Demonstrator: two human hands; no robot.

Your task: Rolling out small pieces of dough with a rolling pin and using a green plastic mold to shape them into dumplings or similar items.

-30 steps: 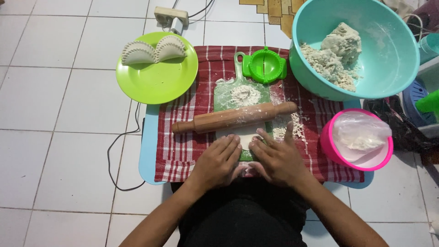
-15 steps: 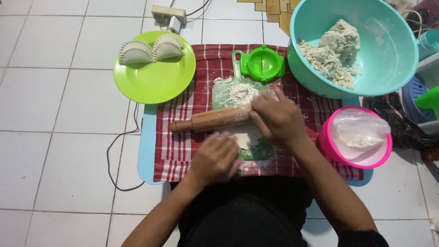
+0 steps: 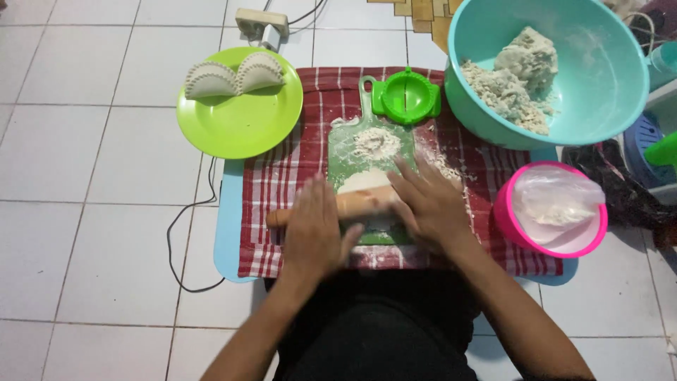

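Left hand [image 3: 314,229]: flat on the left part of the rolling pin [image 3: 352,204], fingers together and stretched out – palm pressing, nothing pinched.
Right hand [image 3: 430,204]: flat on the pin's right end, fingers a bit spread.
Pin: lying almost crosswise at centre frame, on pale dough [image 3: 363,182].
Board [image 3: 370,176]: green, floury, sitting on a red checked cloth [image 3: 282,183].
Press [image 3: 407,97]: round green mould just above the board.
Plate [image 3: 240,123]: green, upper left – two crimped dumplings [image 3: 233,76] along its top edge.
Bowl [image 3: 606,70]: teal, upper right, with crumbly dough inside.
Tub [image 3: 508,219]: pink, right of the cloth, with a plastic bag in it.
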